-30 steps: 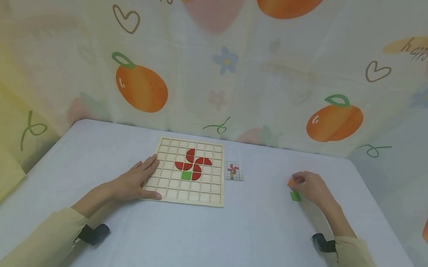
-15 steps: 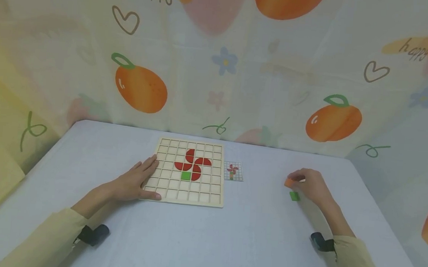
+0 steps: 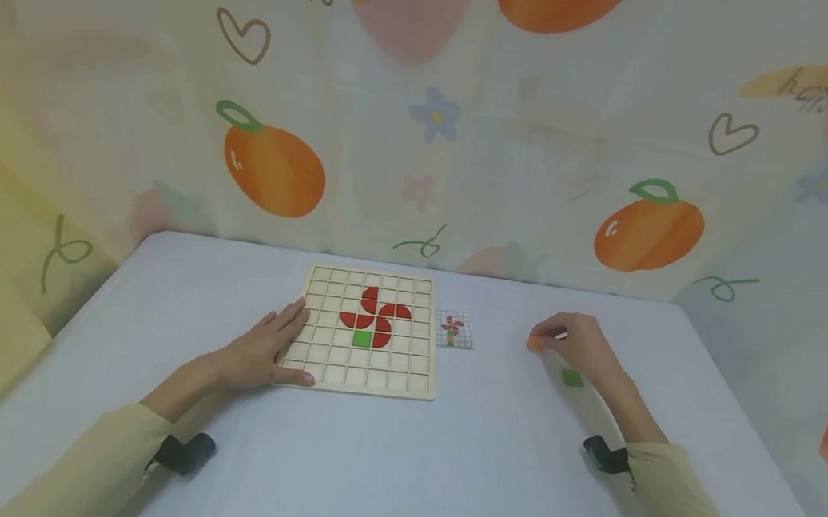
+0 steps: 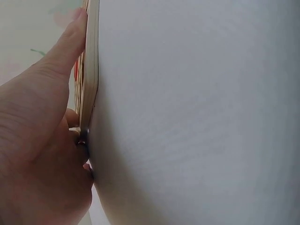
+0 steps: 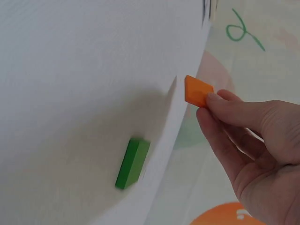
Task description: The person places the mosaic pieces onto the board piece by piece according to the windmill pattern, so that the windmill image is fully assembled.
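Observation:
My right hand (image 3: 581, 350) pinches an orange square tile (image 5: 197, 91) between thumb and fingers, held above the table. Below and behind it, a green square tile (image 3: 573, 378) lies on the cloth. The left hand (image 3: 259, 352) rests along the left edge of a wooden grid board (image 3: 376, 388), its fingers straight and the thumb on the front left corner. Several red quarter-round pieces (image 3: 357, 320) form a pinwheel on the board, with one green square (image 3: 362, 338) just under them. In the left wrist view the board's side edge (image 4: 91, 61) shows beside the thumb.
A small pattern card (image 3: 455, 329) with a pinwheel drawing lies against the board's right side. The white-covered table (image 3: 457, 470) ends at a fruit-printed curtain (image 3: 520, 178). Dark wrist cameras (image 3: 186, 452) sit at both cuffs.
My right hand has moved left and slightly away from me with the orange tile, leaving the green tile on the table. The left hand stays on the board.

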A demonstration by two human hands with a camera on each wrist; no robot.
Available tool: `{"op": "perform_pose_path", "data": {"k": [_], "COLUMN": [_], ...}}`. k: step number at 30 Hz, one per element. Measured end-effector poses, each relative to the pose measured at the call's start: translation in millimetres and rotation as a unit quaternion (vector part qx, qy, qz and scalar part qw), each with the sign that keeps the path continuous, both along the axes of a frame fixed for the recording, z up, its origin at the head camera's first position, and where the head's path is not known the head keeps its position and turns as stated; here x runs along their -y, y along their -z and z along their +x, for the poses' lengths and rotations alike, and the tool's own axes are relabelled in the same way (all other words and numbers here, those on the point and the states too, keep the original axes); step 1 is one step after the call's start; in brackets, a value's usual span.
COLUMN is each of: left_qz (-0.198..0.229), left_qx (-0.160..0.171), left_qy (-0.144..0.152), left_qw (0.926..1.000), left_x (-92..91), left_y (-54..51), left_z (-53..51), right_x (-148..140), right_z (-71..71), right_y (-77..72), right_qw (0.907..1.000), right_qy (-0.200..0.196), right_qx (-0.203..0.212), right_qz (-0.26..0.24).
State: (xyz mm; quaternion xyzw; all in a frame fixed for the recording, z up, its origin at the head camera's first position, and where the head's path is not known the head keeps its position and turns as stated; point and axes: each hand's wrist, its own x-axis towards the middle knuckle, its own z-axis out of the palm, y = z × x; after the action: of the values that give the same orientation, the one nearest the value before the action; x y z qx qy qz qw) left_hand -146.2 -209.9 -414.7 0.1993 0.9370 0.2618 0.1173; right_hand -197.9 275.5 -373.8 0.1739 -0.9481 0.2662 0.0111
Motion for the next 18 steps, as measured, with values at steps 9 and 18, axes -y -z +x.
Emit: {"op": "perform_pose_path", "data": {"k": [9, 18], "left_qz": [-0.004, 0.001], "left_qx": [0.006, 0.004], "left_qy": [-0.004, -0.002], "left_qw": [1.0000, 1.0000], "left_x": [-1.8, -0.9], "left_y": [-3.2, -2.1], "left_z": [-0.6, 0.0], "right_x": [35, 65], "right_z": [-7.2, -8.7], "right_y": [-2.8, -6.1], "right_qw": [0.9992, 0.9975], "right_qy": [-0.034, -0.069], "right_qx": [-0.017, -0.010], "right_qz": [-0.013, -0.014]}}
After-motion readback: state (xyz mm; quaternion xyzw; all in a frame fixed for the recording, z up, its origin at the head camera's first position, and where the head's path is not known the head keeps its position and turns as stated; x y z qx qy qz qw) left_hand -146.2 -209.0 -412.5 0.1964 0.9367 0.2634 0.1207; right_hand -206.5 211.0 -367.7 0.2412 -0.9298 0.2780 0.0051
